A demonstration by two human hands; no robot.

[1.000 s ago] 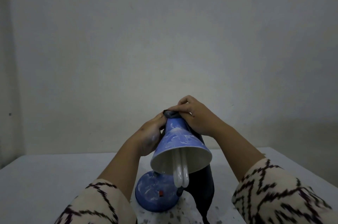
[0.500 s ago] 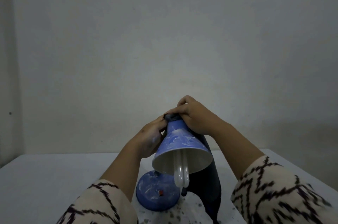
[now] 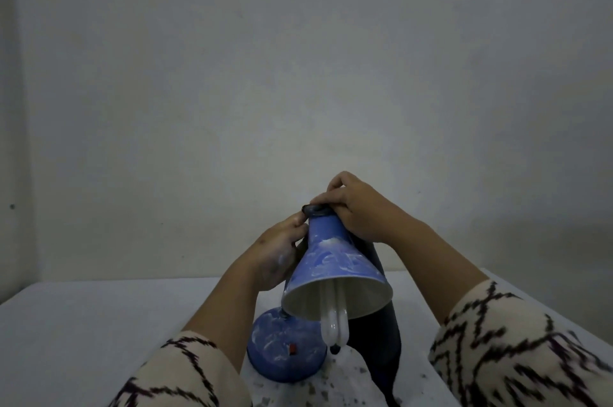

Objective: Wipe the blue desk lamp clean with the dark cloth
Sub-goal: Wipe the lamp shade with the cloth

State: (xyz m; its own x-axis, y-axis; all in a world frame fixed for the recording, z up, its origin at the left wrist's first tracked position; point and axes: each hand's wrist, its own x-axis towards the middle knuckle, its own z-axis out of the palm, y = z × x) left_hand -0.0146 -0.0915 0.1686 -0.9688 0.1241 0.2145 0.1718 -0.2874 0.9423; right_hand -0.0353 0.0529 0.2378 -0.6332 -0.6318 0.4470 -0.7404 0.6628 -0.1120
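Pale worktop (image 3: 83, 323) is carrying the blue desk lamp (image 3: 331, 260), its shade tilting between both hands. Right hand (image 3: 355, 207) is pinching the dark cloth (image 3: 381, 323) at the shade's top; left hand (image 3: 278, 254) is cupping its side.

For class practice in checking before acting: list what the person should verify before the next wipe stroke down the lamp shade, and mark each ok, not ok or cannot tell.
1. Dark cloth in grip: the right hand holds it at the shade's narrow top. Ok.
2. Lamp shade steadied: the left hand holds its side. Ok.
3. Shade clean: white smears show. Not ok.
4. Lamp base clean: white smears too. Not ok.
5. Bulb clear of the cloth: it juts past the rim, close beside the hanging cloth. Cannot tell.
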